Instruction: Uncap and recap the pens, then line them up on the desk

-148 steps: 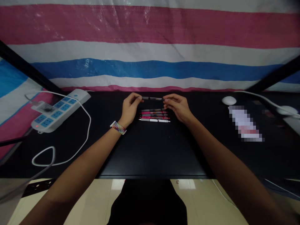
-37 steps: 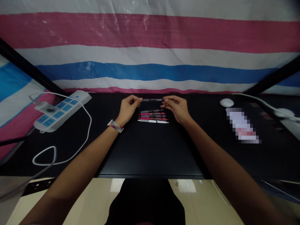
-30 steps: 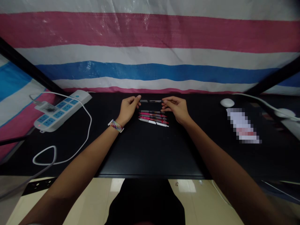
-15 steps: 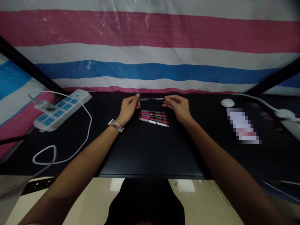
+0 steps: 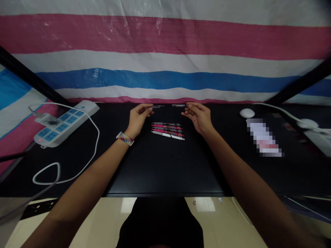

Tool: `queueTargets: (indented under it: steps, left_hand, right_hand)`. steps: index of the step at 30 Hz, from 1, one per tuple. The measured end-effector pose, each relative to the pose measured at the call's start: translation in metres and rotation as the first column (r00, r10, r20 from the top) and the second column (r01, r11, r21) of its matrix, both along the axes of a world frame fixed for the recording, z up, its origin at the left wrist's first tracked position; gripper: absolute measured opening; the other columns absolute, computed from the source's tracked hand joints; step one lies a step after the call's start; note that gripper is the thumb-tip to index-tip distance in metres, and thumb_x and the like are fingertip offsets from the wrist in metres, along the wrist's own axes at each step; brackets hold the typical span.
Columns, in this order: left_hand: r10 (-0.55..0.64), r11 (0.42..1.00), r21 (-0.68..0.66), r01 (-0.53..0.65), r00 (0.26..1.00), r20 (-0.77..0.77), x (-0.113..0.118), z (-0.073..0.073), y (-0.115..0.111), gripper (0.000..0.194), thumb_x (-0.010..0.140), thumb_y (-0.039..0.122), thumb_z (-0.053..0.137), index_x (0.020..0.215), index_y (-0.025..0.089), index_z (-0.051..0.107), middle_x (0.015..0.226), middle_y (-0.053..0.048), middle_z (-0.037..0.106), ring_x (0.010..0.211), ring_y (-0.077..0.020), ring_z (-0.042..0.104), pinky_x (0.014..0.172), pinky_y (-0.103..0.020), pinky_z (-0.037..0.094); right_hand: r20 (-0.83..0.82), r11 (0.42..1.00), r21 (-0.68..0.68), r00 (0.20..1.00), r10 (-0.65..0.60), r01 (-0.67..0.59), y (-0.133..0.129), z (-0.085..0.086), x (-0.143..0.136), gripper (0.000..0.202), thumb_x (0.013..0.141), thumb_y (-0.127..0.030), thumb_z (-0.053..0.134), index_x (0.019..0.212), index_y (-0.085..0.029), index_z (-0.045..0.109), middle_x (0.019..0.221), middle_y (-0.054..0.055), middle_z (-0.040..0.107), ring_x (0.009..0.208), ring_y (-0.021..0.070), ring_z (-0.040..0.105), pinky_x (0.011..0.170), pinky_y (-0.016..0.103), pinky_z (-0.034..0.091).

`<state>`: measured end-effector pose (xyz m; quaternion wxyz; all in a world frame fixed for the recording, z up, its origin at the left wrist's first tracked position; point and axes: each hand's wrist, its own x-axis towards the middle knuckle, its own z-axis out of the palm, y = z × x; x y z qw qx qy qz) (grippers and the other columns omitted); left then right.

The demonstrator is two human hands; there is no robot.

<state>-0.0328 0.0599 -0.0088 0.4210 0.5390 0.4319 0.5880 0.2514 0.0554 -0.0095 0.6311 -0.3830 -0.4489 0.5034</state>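
Observation:
Both my hands are raised over the far middle of the black desk [image 5: 165, 165]. My left hand [image 5: 137, 117], with a coloured band on its wrist, pinches one short grey piece of a pen [image 5: 157, 107]. My right hand [image 5: 199, 115] pinches the other dark piece of the pen [image 5: 179, 105]. A small gap separates the two pieces. Just below them, a row of several pens [image 5: 167, 130], pink, grey and white, lies side by side on the desk.
A white power strip [image 5: 62, 124] with blue sockets and a looping white cable [image 5: 46, 172] lies at the left. At the right are a white round object [image 5: 247, 112] and a blurred packet [image 5: 263, 142]. A striped tarp [image 5: 165, 62] backs the desk.
The pen held between my hands has come apart into two pieces, one in each hand. My hands have drifted slightly apart and upward.

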Motion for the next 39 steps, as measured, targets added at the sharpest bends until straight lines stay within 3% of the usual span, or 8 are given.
queueTargets:
  steps: [9, 30, 37, 39]
  left_hand:
    - [0.023, 1.0, 0.013, -0.023, 1.0, 0.012, -0.001, -0.001, 0.0, 0.021, 0.084, 0.03, 0.087, 0.103, 0.022, 0.086, 0.097, -0.007, 0.084, 0.087, -0.0191, 0.079, 0.072, -0.027, 0.06]
    - [0.033, 0.999, 0.012, -0.033, 0.999, 0.028, -0.001, -0.001, 0.0, 0.021, 0.084, 0.028, 0.086, 0.103, 0.021, 0.087, 0.095, -0.007, 0.085, 0.09, -0.0195, 0.08, 0.074, -0.027, 0.059]
    - [-0.008, 0.997, 0.07, 0.019, 0.989, -0.151, 0.006, 0.003, -0.006, 0.013, 0.092, 0.032, 0.082, 0.096, 0.02, 0.084, 0.088, -0.006, 0.083, 0.084, -0.019, 0.077, 0.078, -0.031, 0.059]
    - [-0.014, 0.996, 0.088, 0.036, 0.97, -0.241, 0.008, 0.005, -0.009, 0.03, 0.101, 0.041, 0.073, 0.08, 0.02, 0.078, 0.077, -0.005, 0.079, 0.073, -0.0171, 0.073, 0.074, -0.031, 0.057]
  right_hand:
    - [-0.082, 0.998, -0.068, 0.997, -0.01, 0.004, 0.005, -0.001, 0.003, 0.021, 0.079, -0.033, 0.094, 0.092, -0.023, 0.082, 0.081, 0.002, 0.074, 0.076, 0.0168, 0.07, 0.091, 0.043, 0.071]
    - [-0.009, 0.999, -0.046, 1.0, -0.026, 0.025, 0.007, -0.002, 0.006, 0.026, 0.079, -0.039, 0.094, 0.095, -0.023, 0.079, 0.082, 0.002, 0.074, 0.077, 0.0182, 0.071, 0.088, 0.043, 0.068]
    - [0.09, 0.999, -0.03, 0.996, 0.014, -0.012, 0.0, 0.001, -0.001, 0.031, 0.076, -0.045, 0.097, 0.094, -0.024, 0.084, 0.081, 0.002, 0.076, 0.075, 0.0185, 0.074, 0.084, 0.041, 0.07]
    - [0.134, 0.999, -0.024, 0.99, 0.049, -0.047, -0.004, 0.003, -0.004, 0.033, 0.075, -0.046, 0.099, 0.096, -0.024, 0.085, 0.082, 0.003, 0.078, 0.076, 0.0199, 0.076, 0.087, 0.043, 0.07]
